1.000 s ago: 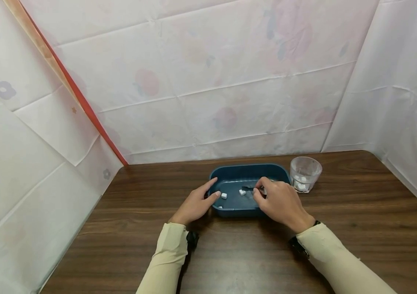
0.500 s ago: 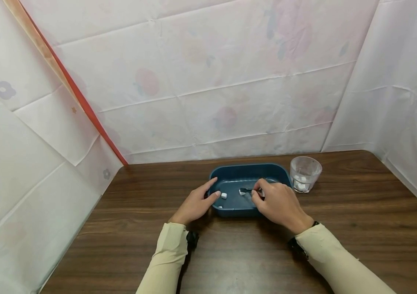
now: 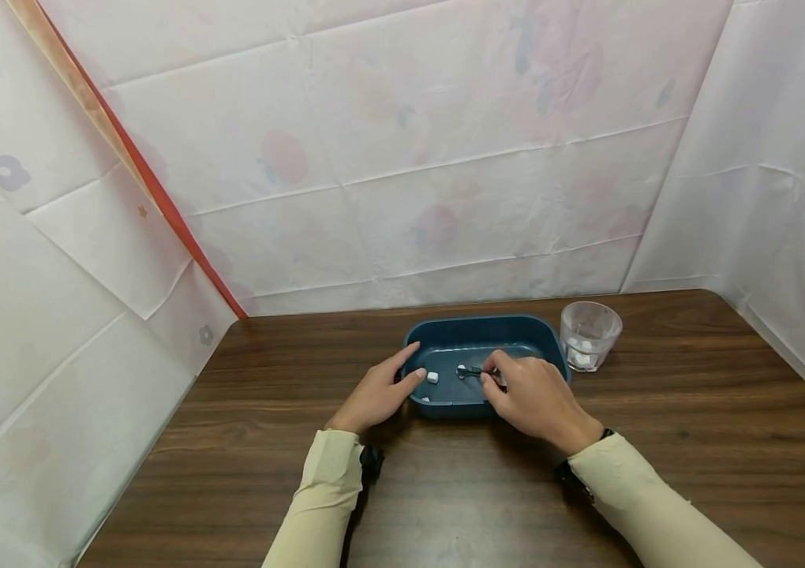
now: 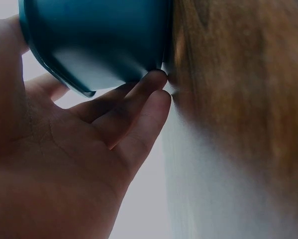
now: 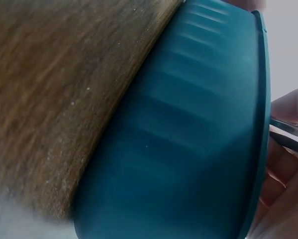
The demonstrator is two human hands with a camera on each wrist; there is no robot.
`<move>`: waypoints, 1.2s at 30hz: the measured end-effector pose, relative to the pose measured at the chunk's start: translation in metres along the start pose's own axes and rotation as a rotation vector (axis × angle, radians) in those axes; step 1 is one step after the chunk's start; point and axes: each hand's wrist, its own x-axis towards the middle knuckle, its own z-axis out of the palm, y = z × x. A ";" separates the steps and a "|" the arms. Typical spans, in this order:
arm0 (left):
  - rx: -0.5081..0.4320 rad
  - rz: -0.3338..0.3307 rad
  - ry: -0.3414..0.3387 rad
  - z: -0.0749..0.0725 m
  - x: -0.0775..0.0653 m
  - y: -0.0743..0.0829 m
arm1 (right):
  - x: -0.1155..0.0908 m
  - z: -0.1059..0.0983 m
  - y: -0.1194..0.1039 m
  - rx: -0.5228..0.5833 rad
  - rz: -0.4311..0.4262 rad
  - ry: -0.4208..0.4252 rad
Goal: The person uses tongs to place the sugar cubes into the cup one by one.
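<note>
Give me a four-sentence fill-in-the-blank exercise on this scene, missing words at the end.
The ____ hand touches the blue tray, while the other hand holds a slim tool.
The cubes in the tray are ____ in colour.
In the head view, the clear glass stands on the tray's ____ side.
The brown table shows ____ grain.
Missing words: left; white; right; wood.

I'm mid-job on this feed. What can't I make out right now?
- Head: whether the tool actually grips the cube at its tip; too small.
- Head: the tool's rear end; hidden by the right hand.
- Head: most of the nearest cube; hidden by the tray's near wall.
- Head: the cube count in the glass; small, overlapping.
- Right wrist: the tool's tip; hidden behind the tray's wall.
</note>
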 end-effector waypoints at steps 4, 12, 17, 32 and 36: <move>-0.002 0.001 -0.001 0.000 0.000 0.000 | 0.000 0.000 0.000 -0.002 -0.007 -0.006; 0.003 0.002 0.001 0.000 0.000 -0.001 | -0.001 0.002 0.002 -0.023 -0.074 0.001; 0.008 0.003 0.002 0.000 0.000 -0.001 | -0.002 0.002 0.002 -0.032 -0.116 0.007; 0.011 0.003 0.000 0.000 0.001 -0.002 | -0.002 0.002 0.003 -0.008 -0.167 -0.003; 0.011 0.001 0.001 0.000 0.000 -0.001 | -0.001 0.001 0.003 -0.009 -0.173 0.021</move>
